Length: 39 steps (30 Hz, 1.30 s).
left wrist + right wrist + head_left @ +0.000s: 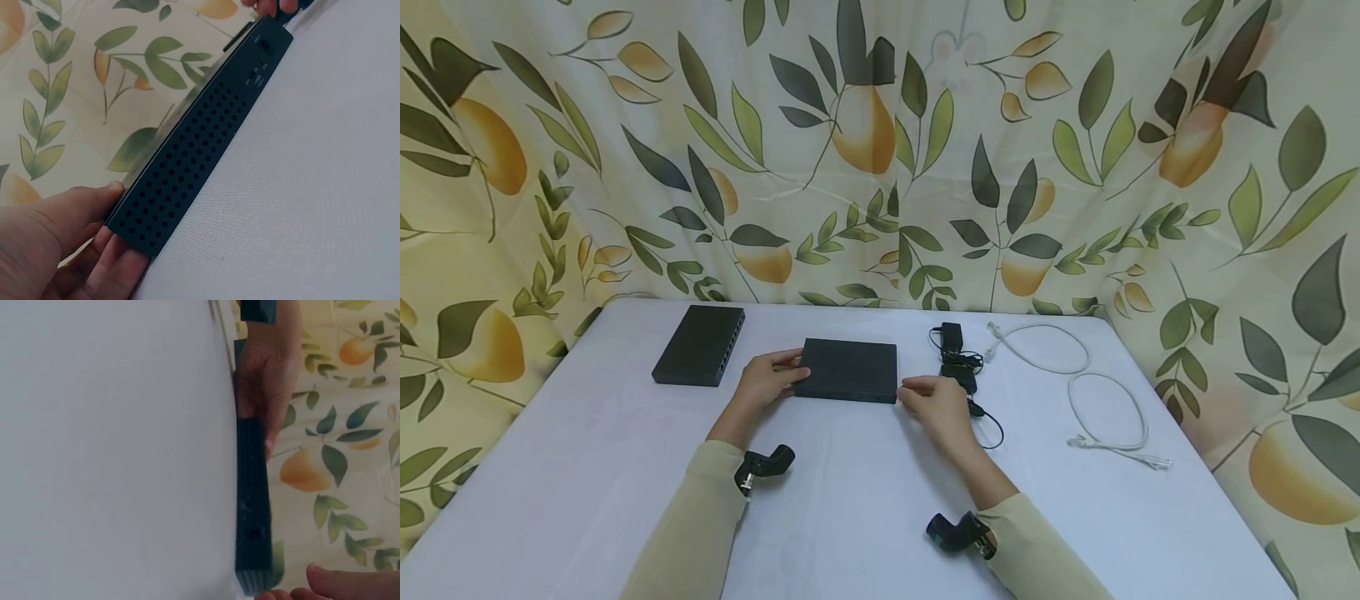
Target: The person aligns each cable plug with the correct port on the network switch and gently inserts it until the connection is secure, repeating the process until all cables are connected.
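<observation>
A flat black network switch point(846, 371) lies at the middle of the white table. My left hand point(765, 385) holds its left end, thumb on the top edge and fingers under the corner. In the left wrist view the switch's point(187, 150) long side shows vent holes and, at its far end, a power jack. My right hand point(938, 408) is at the right end, fingertips right at the corner. The right wrist view shows the right thumb point(319, 575) spread from the fingers, which lie beside the switch's point(253, 500) end.
A second black network switch point(700, 346) lies to the left. Beyond my right hand are black power adapters point(951, 337) with coiled cords. Two white network cables point(1108, 446) lie at the right. A leaf-and-fruit patterned curtain point(820, 217) hangs behind the table point(587, 483).
</observation>
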Tool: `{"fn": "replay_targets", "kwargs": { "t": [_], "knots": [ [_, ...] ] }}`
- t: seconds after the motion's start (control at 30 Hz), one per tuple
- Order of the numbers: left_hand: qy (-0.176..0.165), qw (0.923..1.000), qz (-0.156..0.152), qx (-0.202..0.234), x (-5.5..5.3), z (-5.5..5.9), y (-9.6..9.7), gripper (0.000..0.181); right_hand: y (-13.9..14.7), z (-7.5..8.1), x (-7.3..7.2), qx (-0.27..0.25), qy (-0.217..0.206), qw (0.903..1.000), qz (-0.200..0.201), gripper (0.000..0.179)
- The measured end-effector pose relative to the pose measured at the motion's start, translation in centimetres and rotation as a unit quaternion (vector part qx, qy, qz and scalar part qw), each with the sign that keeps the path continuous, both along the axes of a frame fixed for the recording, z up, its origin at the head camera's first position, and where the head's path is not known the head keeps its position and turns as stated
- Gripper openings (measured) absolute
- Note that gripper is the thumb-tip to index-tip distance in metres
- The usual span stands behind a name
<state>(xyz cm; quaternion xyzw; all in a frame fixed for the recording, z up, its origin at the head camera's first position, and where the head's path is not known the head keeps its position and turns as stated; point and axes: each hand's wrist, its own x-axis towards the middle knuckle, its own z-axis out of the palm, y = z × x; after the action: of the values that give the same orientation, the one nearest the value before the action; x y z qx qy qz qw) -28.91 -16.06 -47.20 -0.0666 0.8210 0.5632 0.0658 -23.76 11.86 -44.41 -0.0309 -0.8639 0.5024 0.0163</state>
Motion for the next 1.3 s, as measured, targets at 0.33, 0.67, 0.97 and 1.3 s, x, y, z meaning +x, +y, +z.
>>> {"fn": "replay_targets", "kwargs": {
  "t": [0.33, 0.67, 0.97, 1.3],
  "knots": [
    [-0.005, 0.9999, 0.008, -0.005, 0.2, 0.1, 0.1, 0.052, 4.0, 3.3, 1.6, 0.171, -0.014, 0.9822, 0.076, 0.023],
    [-0.006, 0.9999, 0.010, -0.007, 0.2, 0.1, 0.1, 0.052, 6.1, 4.3, 2.3, 0.274, -0.057, 0.9473, 0.156, 0.019],
    [-0.005, 0.9999, 0.011, 0.000, 0.1, 0.2, 0.1, 0.052, 6.7, 3.3, 2.9, 0.310, -0.026, 0.9371, 0.158, 0.020],
    [-0.001, 0.9999, 0.012, -0.003, 0.2, 0.1, 0.2, 0.052, 6.7, 2.3, 3.3, 0.318, -0.001, 0.9369, 0.144, 0.017]
  ]
}}
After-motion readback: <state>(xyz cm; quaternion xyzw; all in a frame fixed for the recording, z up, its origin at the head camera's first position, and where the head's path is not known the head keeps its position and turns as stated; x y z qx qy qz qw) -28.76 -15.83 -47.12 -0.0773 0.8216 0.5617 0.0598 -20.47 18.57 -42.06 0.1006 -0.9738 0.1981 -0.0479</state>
